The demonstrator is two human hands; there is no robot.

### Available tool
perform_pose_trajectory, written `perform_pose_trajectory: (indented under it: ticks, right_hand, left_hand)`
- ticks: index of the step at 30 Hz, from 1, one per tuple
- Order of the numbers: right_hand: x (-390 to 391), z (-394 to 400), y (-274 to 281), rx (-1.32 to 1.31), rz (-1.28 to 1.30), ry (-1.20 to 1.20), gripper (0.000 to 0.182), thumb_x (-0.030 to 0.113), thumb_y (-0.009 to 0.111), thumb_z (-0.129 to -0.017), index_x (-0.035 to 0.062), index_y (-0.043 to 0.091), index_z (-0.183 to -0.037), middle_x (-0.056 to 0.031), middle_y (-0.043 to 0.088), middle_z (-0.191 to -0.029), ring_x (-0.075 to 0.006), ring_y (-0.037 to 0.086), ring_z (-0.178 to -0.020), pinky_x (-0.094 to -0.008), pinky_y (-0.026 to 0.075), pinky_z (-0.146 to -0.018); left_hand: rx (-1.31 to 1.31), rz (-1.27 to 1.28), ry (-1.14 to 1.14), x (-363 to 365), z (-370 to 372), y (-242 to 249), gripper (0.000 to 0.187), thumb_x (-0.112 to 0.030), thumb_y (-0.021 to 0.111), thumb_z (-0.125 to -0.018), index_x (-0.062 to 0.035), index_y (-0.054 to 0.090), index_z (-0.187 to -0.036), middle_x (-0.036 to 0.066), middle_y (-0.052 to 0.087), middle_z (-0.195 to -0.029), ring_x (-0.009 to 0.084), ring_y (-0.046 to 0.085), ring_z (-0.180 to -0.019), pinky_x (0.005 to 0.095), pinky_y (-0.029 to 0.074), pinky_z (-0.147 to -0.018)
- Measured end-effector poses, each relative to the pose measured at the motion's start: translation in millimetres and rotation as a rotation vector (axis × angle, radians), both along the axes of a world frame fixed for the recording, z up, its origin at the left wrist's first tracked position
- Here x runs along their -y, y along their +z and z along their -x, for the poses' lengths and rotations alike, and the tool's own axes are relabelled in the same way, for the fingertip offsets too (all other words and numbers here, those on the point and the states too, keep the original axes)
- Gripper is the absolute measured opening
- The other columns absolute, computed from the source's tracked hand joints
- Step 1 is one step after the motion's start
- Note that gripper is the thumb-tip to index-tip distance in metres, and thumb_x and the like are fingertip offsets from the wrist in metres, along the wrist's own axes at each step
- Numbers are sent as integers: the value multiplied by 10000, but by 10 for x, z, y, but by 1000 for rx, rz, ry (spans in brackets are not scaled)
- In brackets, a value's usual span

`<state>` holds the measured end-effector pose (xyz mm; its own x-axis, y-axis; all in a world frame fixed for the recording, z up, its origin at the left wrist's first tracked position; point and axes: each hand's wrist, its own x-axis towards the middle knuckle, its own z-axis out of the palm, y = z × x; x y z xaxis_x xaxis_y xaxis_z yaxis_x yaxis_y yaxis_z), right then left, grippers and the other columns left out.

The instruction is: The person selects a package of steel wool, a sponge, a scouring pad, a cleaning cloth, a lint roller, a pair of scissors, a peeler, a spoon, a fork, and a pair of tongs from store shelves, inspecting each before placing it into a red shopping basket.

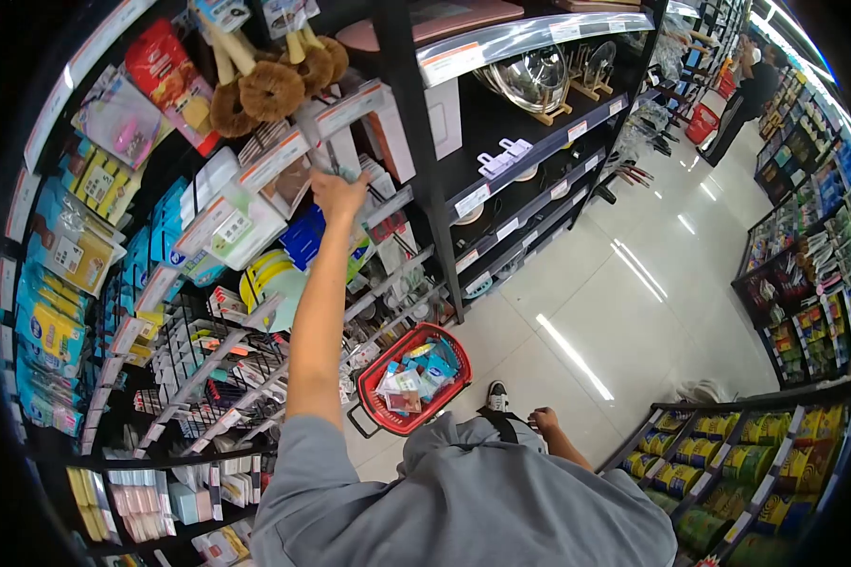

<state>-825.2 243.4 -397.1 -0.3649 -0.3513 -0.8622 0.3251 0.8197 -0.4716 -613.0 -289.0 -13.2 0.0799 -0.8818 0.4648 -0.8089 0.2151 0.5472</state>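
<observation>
My left hand [338,196] is stretched up to the rack of hanging goods on the left. Its fingers are closed by a hook with packaged items, and what they grip is hidden. A flat clear package with brown contents [286,192] hangs just left of it, and a dark blue package [303,236] hangs below. My right hand [544,419] hangs low at my side, apart from any goods, its fingers curled with nothing visible in them. A red shopping basket [373,419] stands on the floor by the rack, with several packaged items [424,373] inside.
Shelves of cookware with glass lids [529,80] rise beyond a black post [424,142]. Brown round-headed brushes [272,90] hang above. A low shelf of yellow and green packs [700,452] stands at right. Down the tiled aisle [596,283], a person [742,104] stands near another red basket [702,123].
</observation>
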Motion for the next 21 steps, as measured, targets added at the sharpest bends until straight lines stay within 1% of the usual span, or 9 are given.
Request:
perform_pose_trajectory:
  ticks: [2, 4, 6, 8, 11, 14, 16, 18, 21]
  right_hand:
    - [-73, 144, 75, 13, -3, -13, 301, 93, 555, -777, 15, 503, -1063, -111, 631, -834, -182, 587, -633, -308, 467, -516]
    - [-131, 278, 85, 23, -5, -33, 324, 96, 554, -781, 17, 484, -1088, -115, 631, -847, -189, 586, -638, -302, 466, -520]
    - [-233, 421, -7, 27, -38, -83, 324, 73, 553, -762, -2, 515, -1075, -135, 636, -867, -252, 632, -699, -378, 487, -556]
    - [-277, 568, 70, 21, -62, -23, 257, 75, 531, -777, 2, 545, -1024, -133, 638, -876, -265, 635, -721, -393, 494, -600]
    - [-363, 808, -10, 40, -114, 3, 193, 82, 503, -796, 6, 574, -959, -137, 641, -868, -266, 637, -732, -396, 492, -622]
    - [-327, 1017, -71, 84, -120, 71, 205, 123, 480, -828, 32, 525, -1006, -133, 631, -870, -253, 618, -731, -395, 481, -636]
    - [-213, 1121, -74, 36, -111, 106, 203, 130, 464, -839, 30, 523, -1005, -137, 629, -884, -266, 624, -745, -416, 483, -659]
    - [-64, 1169, -71, 19, -115, 127, 235, 136, 460, -843, 31, 492, -1051, -143, 624, -916, -270, 622, -756, -430, 484, -691]
    - [174, 1196, -24, 40, -48, 127, 328, 127, 483, -830, 40, 419, -1139, -152, 616, -956, -270, 621, -792, -431, 477, -705]
  left_hand:
    - [-135, -85, 122, 44, 48, -8, 996, -393, 763, -622, 88, 169, -1260, 336, 363, -1238, 452, 413, -1127, 436, 361, -955]
    - [-181, -97, 134, 22, 116, 0, 962, -368, 783, -605, 57, 191, -1234, 309, 373, -1218, 441, 425, -1111, 457, 373, -938]
    - [-142, -79, 247, -91, 183, 31, 945, -340, 795, -592, 46, 209, -1225, 285, 393, -1178, 443, 441, -1077, 472, 386, -919]
    - [-138, -85, 294, -143, 232, 34, 963, -336, 799, -578, 44, 207, -1235, 268, 399, -1158, 437, 439, -1061, 459, 383, -917]
    - [-83, 21, 345, -265, 256, 35, 967, -347, 796, -559, 87, 236, -1217, 289, 395, -1157, 426, 418, -1075, 446, 367, -928]
    - [-72, 35, 375, -415, 269, 96, 959, -360, 784, -551, 152, 272, -1181, 305, 397, -1138, 411, 402, -1079, 436, 354, -933]
    - [-211, -122, 251, -609, 289, 195, 949, -366, 770, -553, 197, 291, -1147, 327, 392, -1127, 411, 398, -1071, 436, 348, -935]
    - [-262, -76, 243, -758, 294, 208, 961, -357, 775, -540, 205, 286, -1148, 334, 389, -1124, 416, 389, -1068, 437, 341, -936]
    - [-156, 4, 238, -901, 225, 116, 990, -350, 796, -506, 203, 279, -1145, 316, 394, -1089, 421, 372, -1060, 457, 316, -943]
